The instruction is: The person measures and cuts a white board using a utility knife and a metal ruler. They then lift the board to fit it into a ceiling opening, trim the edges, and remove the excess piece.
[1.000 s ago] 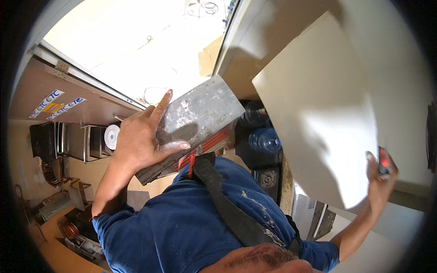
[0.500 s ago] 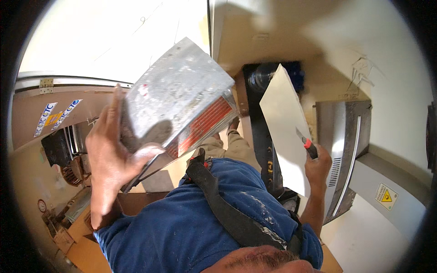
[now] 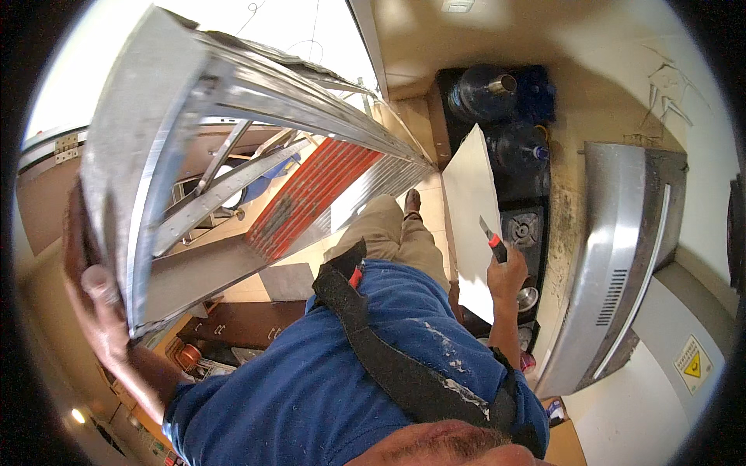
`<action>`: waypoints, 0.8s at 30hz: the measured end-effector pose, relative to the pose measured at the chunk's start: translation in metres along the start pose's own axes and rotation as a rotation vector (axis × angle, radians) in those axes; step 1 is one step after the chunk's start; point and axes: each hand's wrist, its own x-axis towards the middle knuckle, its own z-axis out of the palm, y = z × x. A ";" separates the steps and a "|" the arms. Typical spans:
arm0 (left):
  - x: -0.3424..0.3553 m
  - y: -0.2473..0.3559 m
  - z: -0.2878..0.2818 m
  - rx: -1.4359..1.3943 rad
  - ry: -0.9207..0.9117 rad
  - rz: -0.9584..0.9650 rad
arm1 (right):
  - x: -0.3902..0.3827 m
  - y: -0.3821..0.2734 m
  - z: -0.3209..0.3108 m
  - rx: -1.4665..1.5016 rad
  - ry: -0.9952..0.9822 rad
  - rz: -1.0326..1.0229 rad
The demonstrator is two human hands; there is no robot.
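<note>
My left hand (image 3: 101, 318) grips the outer end of an aluminium stepladder (image 3: 148, 101), its thumb over the near edge and its fingers partly hidden behind the metal. The ladder stands at a slant on my left, with red ribbed steps (image 3: 311, 194) running down to the floor. In my right hand (image 3: 507, 273) is a utility knife (image 3: 495, 242) with a red and black handle, its blade out and pointing away from me. A white flat board (image 3: 468, 210) stands on edge just left of that hand; whether the same hand also supports it, I cannot tell.
On the right, a dark counter carries a gas stove (image 3: 522, 229) and large water bottles (image 3: 486, 93). A steel range hood (image 3: 614, 256) juts out above it. Dark brown drawers (image 3: 233, 322) lie at the lower left. My shoe (image 3: 413, 203) rests on the tiled floor.
The ladder's top has swung up and to the left with my left hand, showing its open frame and red steps. My right hand has shifted slightly left, still holding the knife.
</note>
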 end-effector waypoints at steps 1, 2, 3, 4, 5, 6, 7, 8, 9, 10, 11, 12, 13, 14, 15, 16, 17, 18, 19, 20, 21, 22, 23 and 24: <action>-0.005 0.002 -0.001 0.013 -0.009 -0.008 | 0.000 0.007 0.012 0.023 0.009 -0.024; -0.008 0.003 0.003 0.023 -0.010 -0.015 | 0.001 0.015 0.022 0.044 0.015 -0.049; -0.014 0.006 0.005 0.037 -0.013 -0.030 | 0.002 0.022 0.032 0.065 0.020 -0.074; -0.024 0.008 0.006 0.050 -0.016 -0.051 | 0.006 0.029 0.040 0.087 0.035 -0.104; -0.028 0.008 0.017 0.051 -0.017 -0.053 | 0.010 0.033 0.050 0.105 0.052 -0.123; -0.035 0.008 0.029 0.052 -0.027 -0.062 | 0.014 0.038 0.060 0.121 0.068 -0.145; -0.038 0.008 0.043 0.054 -0.031 -0.057 | 0.021 0.045 0.074 0.126 0.079 -0.157; -0.044 0.012 0.057 0.049 -0.029 -0.062 | 0.029 0.052 0.089 0.130 0.090 -0.171; -0.046 0.014 0.072 0.047 -0.032 -0.062 | 0.037 0.058 0.102 0.133 0.100 -0.186; -0.054 0.014 0.085 0.047 -0.027 -0.069 | 0.047 0.061 0.114 0.145 0.119 -0.206; -0.059 0.012 0.101 0.041 -0.022 -0.069 | 0.055 0.065 0.128 0.171 0.132 -0.214; -0.063 0.012 0.116 0.036 -0.022 -0.068 | 0.062 0.071 0.142 0.196 0.145 -0.220; -0.069 0.016 0.127 0.033 -0.022 -0.075 | 0.068 0.076 0.151 0.225 0.155 -0.225; -0.074 0.018 0.141 0.032 -0.019 -0.077 | 0.073 0.080 0.160 0.224 0.159 -0.236; -0.076 0.015 0.158 0.023 -0.017 -0.073 | 0.077 0.084 0.167 0.224 0.164 -0.244; -0.080 0.016 0.170 0.024 -0.025 -0.078 | 0.077 0.090 0.173 0.225 0.159 -0.246; -0.083 0.016 0.181 0.018 -0.031 -0.078 | 0.075 0.094 0.178 0.220 0.155 -0.254; -0.086 0.016 0.192 0.016 -0.038 -0.079 | 0.074 0.098 0.182 0.215 0.153 -0.260; -0.090 0.017 0.203 0.009 -0.044 -0.077 | 0.073 0.102 0.184 0.209 0.159 -0.267; -0.092 0.018 0.215 0.002 -0.051 -0.073 | 0.071 0.107 0.187 0.200 0.148 -0.243; -0.095 0.019 0.225 -0.004 -0.060 -0.070 | 0.066 0.112 0.191 0.191 0.137 -0.219; -0.099 0.019 0.236 -0.016 -0.064 -0.068 | 0.063 0.120 0.193 0.178 0.129 -0.202; -0.102 0.020 0.249 -0.026 -0.071 -0.065 | 0.062 0.124 0.197 0.202 0.143 -0.192; -0.104 0.021 0.260 -0.040 -0.080 -0.062 | 0.061 0.129 0.201 0.225 0.157 -0.183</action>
